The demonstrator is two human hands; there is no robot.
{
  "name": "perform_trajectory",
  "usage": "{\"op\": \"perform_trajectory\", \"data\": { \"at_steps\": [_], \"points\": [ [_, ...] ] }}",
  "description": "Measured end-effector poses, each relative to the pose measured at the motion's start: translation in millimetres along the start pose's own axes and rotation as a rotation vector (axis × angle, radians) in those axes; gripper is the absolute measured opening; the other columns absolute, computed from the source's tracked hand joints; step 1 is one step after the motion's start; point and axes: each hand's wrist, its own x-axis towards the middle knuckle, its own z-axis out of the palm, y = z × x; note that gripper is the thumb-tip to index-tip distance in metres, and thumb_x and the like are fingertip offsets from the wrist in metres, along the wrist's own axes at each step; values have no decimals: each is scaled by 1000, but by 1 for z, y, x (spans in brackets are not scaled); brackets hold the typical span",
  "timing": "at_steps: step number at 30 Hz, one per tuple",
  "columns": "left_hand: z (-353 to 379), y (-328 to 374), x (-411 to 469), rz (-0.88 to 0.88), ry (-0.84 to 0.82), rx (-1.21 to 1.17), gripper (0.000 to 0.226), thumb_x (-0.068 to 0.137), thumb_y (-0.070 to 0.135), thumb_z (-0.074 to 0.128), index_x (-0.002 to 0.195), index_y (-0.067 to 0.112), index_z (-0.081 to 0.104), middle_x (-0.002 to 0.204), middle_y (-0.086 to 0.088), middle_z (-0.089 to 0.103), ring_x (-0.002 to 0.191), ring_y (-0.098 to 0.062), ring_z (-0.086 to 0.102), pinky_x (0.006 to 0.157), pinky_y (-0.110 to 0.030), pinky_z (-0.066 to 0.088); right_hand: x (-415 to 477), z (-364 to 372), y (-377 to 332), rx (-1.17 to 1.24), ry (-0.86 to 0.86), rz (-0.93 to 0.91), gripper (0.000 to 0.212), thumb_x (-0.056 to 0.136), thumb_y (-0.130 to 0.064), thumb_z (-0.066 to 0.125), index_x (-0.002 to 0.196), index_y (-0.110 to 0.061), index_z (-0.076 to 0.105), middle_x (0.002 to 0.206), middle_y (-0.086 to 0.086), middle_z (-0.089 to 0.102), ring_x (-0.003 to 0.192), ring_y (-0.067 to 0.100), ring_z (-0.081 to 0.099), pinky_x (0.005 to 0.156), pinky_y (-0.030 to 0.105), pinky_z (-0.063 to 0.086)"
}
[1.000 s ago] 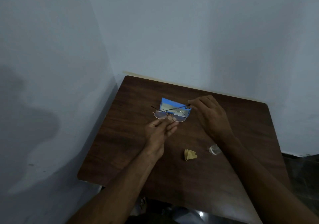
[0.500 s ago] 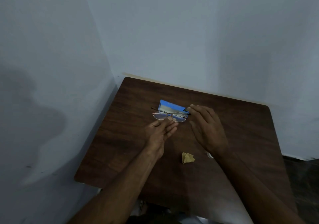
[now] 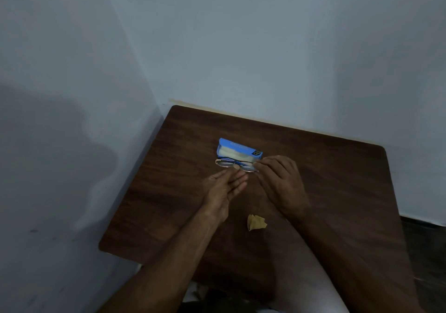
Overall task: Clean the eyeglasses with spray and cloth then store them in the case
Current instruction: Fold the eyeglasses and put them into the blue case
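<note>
The thin metal-framed eyeglasses [image 3: 228, 163] hang just in front of the open blue case [image 3: 237, 150], which lies on the dark wooden table [image 3: 337, 168] with its pale lining showing. My left hand [image 3: 223, 192] pinches the bridge from below. My right hand [image 3: 281, 181] grips the frame's right end, with the temple folded across the lenses. A crumpled yellow cloth [image 3: 256, 222] lies on the table between my forearms. The spray bottle is hidden behind my right forearm.
The table stands in a corner, with pale walls [image 3: 72, 95] at its left and far edges. Its right edge and a strip of dark floor [image 3: 424, 252] show at the right.
My right hand has folded the raised temple down across the lenses and come closer to the left hand. The spray bottle, seen earlier beside my right wrist, is now covered.
</note>
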Motion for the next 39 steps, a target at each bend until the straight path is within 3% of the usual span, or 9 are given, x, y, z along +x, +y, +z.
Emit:
{"op": "perform_trajectory", "data": {
  "at_steps": [4,8,14,20,24,28,32,34,39],
  "points": [
    [5,-6,3,-2,27,43,9,94,16,78,94,8,82,98,-15,82,88,-22,81,69,-27,64,0,5,1,181,-27,239,35,98,-30,62,118,-5,75,115,13,73,109,28,64,95,38,50],
    [4,-10,4,42,62,127,13,94,21,78,97,8,81,94,-12,82,81,-20,81,66,-26,63,0,15,-5,455,61,569,15,95,-9,74,110,-7,77,108,6,76,103,24,70,92,38,56],
    [-25,-6,18,255,231,285,22,101,22,70,98,2,79,80,-10,80,65,-17,76,58,-25,61,-8,41,8,795,68,961,15,92,-4,77,107,-5,78,104,6,79,102,23,75,92,32,60],
    [-71,21,77,534,347,675,10,98,12,73,102,15,81,90,0,82,89,-21,80,75,-38,66,-16,64,24,877,75,1131,11,90,-9,80,100,-11,81,96,4,81,90,17,76,76,25,58],
    [-83,30,123,753,161,1172,13,96,12,75,107,15,81,106,2,80,99,-13,75,95,-37,60,-17,81,29,933,108,1250,4,87,-17,83,91,-18,82,90,3,82,81,12,74,69,25,57],
    [-80,28,160,893,-23,1416,15,96,7,74,110,9,79,111,-7,78,105,-22,71,103,-13,43,-16,95,36,909,84,1271,5,88,-14,82,91,-17,82,92,4,81,86,16,75,79,35,58],
    [-75,31,183,847,-149,1490,25,97,5,71,121,5,74,122,-14,75,115,-27,69,105,-26,45,-12,102,41,929,92,1303,6,89,-14,80,95,-12,81,96,8,81,98,34,76,87,49,60],
    [-74,35,192,835,-173,1512,25,98,7,69,123,6,74,123,-12,75,115,-25,68,104,-20,41,-10,104,44,948,99,1316,8,90,-12,79,97,-9,80,98,12,80,102,39,74,90,52,58],
    [-68,47,208,765,-250,1537,30,101,6,65,131,5,70,130,-14,72,120,-28,68,105,-24,45,-5,111,51,943,79,1346,8,92,-13,78,98,-8,80,101,8,81,103,32,75,87,43,60]
  ]
}}
